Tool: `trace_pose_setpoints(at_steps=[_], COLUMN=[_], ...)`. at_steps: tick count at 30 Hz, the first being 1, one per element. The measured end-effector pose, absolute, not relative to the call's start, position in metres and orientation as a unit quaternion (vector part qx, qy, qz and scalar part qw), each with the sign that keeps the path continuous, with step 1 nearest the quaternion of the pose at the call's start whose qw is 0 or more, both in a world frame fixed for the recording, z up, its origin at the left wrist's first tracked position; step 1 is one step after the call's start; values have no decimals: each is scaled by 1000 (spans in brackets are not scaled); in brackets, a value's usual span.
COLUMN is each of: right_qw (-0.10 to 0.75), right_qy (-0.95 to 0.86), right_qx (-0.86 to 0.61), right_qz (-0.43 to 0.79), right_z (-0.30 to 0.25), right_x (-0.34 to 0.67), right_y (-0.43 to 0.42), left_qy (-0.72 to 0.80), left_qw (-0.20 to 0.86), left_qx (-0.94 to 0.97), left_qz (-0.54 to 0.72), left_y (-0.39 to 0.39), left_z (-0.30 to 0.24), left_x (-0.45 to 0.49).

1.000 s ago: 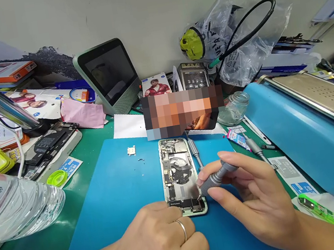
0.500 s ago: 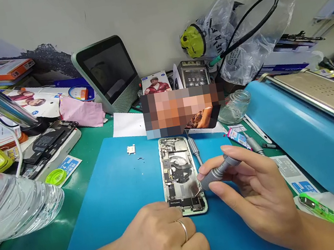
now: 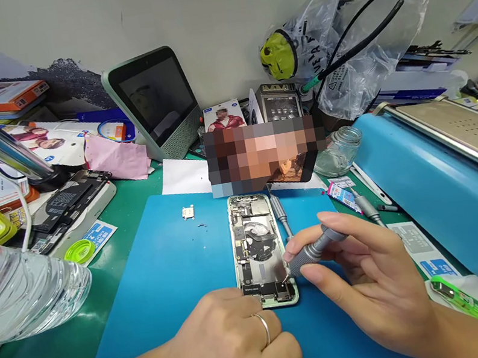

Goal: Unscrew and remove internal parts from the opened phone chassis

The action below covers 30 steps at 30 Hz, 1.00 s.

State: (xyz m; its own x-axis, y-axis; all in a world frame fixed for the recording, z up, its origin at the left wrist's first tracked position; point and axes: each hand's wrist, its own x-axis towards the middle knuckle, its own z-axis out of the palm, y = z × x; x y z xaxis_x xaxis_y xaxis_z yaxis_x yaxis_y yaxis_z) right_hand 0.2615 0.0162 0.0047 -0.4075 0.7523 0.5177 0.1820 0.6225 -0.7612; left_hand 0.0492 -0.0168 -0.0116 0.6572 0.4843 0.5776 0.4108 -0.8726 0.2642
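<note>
An opened phone (image 3: 256, 243) with its circuitry bared lies lengthwise on a blue work mat (image 3: 168, 276). My right hand (image 3: 370, 279) pinches a grey precision screwdriver (image 3: 313, 250), whose tip touches the phone's lower right corner. My left hand (image 3: 234, 345), a ring on one finger, is curled with its fingertips pressed against the phone's near end, hiding that edge. A second grey screwdriver (image 3: 279, 213) lies beside the phone's right side. A small metal part (image 3: 188, 212) and tiny screws (image 3: 202, 226) sit on the mat to the left.
A clear plastic bottle (image 3: 19, 289) lies at the left. Behind it are another opened phone (image 3: 71, 201) and a green cap (image 3: 79, 252). A blue machine (image 3: 442, 188) fills the right side. A smart display (image 3: 154, 107), a glass jar (image 3: 339, 153) and a plastic bag (image 3: 351, 56) stand at the back.
The screwdriver tip lifted slightly half a second ago and is back down at the phone's lower right corner. My left hand has stayed put.
</note>
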Motion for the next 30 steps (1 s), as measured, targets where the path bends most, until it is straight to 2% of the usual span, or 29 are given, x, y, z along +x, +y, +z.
trace_pose_setpoints(at_steps=[30], right_qw=[468], right_qy=[-761], right_qx=[-328], right_qz=[307], right_z=[5], right_x=[262], right_y=[16], left_qy=[251], left_qw=[63], left_qx=[908], left_qz=[330], left_y=[-16], left_z=[-13], left_x=[48])
